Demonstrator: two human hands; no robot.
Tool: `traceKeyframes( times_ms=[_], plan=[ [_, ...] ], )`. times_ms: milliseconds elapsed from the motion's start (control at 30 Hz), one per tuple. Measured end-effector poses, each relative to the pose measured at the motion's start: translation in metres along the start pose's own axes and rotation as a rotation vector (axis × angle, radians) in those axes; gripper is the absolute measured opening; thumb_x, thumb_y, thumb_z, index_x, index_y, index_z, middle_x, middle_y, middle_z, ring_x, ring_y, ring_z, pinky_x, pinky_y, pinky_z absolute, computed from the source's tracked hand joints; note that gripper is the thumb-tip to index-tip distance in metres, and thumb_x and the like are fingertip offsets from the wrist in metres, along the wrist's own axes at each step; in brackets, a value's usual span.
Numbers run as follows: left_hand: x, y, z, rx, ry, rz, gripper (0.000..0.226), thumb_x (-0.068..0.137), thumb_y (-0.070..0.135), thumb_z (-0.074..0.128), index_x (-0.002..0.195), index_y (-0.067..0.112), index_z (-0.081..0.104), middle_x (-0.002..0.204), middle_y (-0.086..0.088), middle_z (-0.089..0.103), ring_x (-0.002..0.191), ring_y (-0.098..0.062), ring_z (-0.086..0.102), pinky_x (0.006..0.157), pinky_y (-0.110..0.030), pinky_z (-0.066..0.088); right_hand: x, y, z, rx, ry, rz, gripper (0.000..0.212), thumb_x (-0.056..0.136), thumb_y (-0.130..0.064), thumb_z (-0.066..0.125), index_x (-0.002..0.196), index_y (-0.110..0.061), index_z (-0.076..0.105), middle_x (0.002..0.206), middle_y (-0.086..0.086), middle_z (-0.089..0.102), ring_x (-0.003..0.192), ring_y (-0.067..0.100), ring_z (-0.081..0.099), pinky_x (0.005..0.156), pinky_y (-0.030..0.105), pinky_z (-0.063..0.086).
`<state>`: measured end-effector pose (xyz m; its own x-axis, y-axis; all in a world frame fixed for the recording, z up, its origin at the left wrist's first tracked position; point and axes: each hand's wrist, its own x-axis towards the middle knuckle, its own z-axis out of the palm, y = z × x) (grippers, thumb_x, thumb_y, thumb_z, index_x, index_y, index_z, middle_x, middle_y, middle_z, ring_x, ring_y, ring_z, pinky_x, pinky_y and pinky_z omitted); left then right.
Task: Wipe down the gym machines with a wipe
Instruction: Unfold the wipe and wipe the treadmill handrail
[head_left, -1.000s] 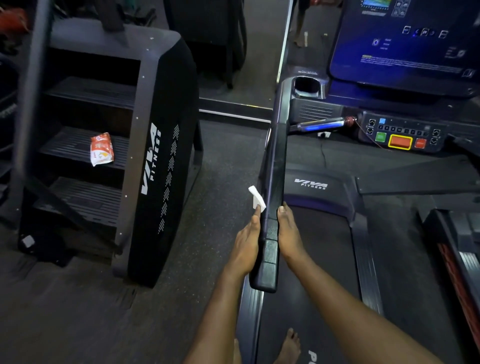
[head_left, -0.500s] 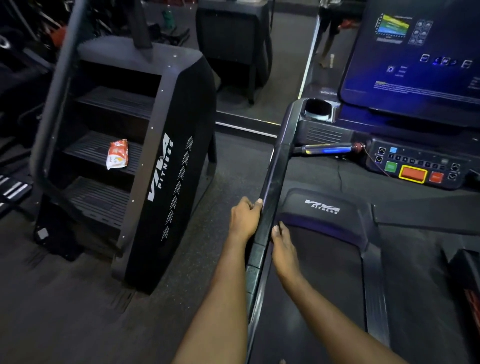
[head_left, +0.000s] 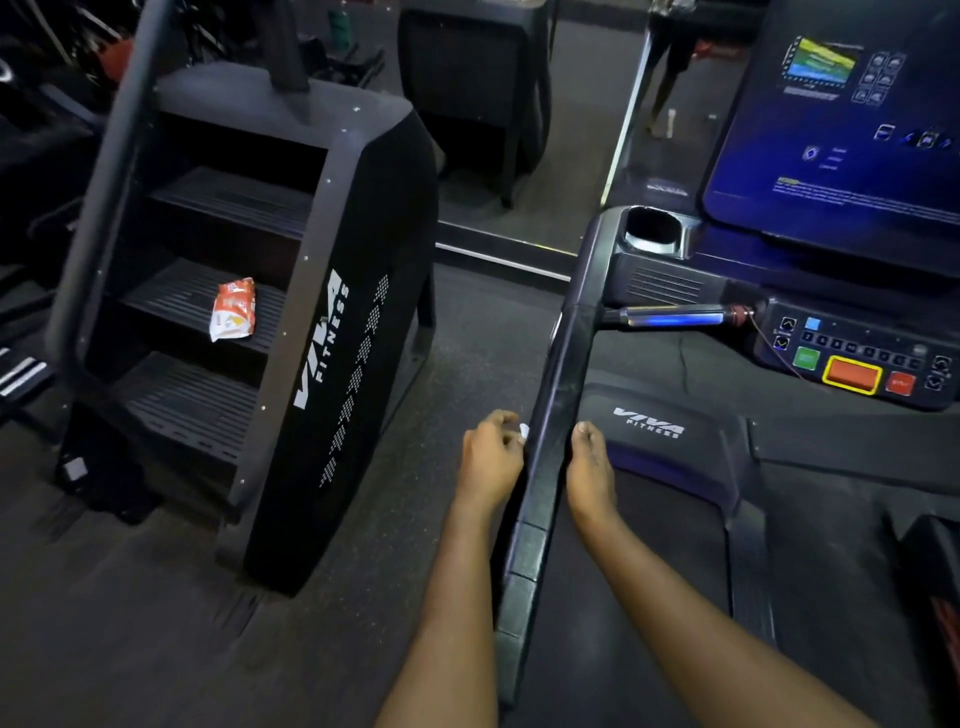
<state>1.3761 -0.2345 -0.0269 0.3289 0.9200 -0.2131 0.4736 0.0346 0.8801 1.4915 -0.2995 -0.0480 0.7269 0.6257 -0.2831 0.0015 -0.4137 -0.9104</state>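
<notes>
The treadmill's long black left handrail (head_left: 558, 395) runs from the console down toward me. My left hand (head_left: 491, 457) sits against the rail's outer side, fingers curled round a small white wipe (head_left: 523, 431), of which only a corner shows. On the rail's inner side lies my right hand (head_left: 589, 473), fingers straight along the rail, holding nothing. The treadmill console (head_left: 852, 358) with coloured buttons and a lit blue screen (head_left: 852, 119) stands at the upper right.
A black Viva Fitness stair climber (head_left: 322, 332) stands to the left, with an orange and white packet (head_left: 232, 309) on one of its steps. A cup holder (head_left: 652, 228) tops the handrail. Dark rubber floor (head_left: 478, 332) separates the two machines. A mirror lies behind.
Both hands slid up the handrail toward the console from its near end. The wipe, sticking out a second ago, is now mostly hidden in my left hand.
</notes>
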Motion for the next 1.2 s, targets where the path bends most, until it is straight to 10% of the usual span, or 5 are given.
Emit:
traceKeyframes(
  times_ms=[267, 433, 833, 1200],
  plan=[
    [0.010, 0.000, -0.006, 0.018, -0.028, 0.070, 0.025, 0.083, -0.008, 0.061, 0.093, 0.010, 0.075, 0.085, 0.001, 0.073, 0.077, -0.008, 0.067, 0.065, -0.007, 0.049, 0.007, -0.013, 0.015, 0.020, 0.094, 0.062, 0.045, 0.107, -0.046, 0.039, 0.139, -0.018, 0.055, 0.137, 0.009, 0.060, 0.129, 0.029, 0.052, 0.093, 0.028, 0.034],
    [0.010, -0.008, -0.016, -0.006, -0.020, 0.163, 0.025, 0.079, -0.008, 0.060, 0.078, 0.016, 0.064, 0.074, 0.007, 0.067, 0.071, -0.008, 0.064, 0.065, -0.024, 0.053, 0.005, -0.011, 0.019, 0.034, 0.094, 0.046, 0.041, 0.106, -0.047, 0.042, 0.127, -0.019, 0.063, 0.129, 0.003, 0.064, 0.123, 0.022, 0.056, 0.094, 0.028, 0.035],
    [-0.031, -0.047, 0.006, -0.199, 0.041, 0.279, 0.055, 0.081, -0.018, 0.043, 0.117, 0.014, 0.069, 0.111, 0.008, 0.068, 0.104, 0.002, 0.062, 0.094, -0.025, 0.052, 0.010, -0.002, 0.018, 0.002, 0.117, 0.007, 0.043, 0.103, -0.052, 0.045, 0.126, -0.020, 0.065, 0.125, 0.000, 0.068, 0.118, 0.019, 0.060, 0.104, 0.039, 0.044],
    [-0.034, -0.042, 0.009, -0.398, -0.396, 0.034, 0.047, 0.111, 0.037, 0.031, 0.158, 0.033, 0.027, 0.160, 0.025, 0.027, 0.144, 0.014, 0.022, 0.123, -0.021, 0.017, 0.008, -0.001, 0.021, -0.042, 0.127, -0.016, 0.080, 0.079, -0.080, 0.035, 0.119, -0.019, 0.067, 0.118, 0.003, 0.071, 0.114, 0.023, 0.064, 0.104, 0.047, 0.046]
  ],
)
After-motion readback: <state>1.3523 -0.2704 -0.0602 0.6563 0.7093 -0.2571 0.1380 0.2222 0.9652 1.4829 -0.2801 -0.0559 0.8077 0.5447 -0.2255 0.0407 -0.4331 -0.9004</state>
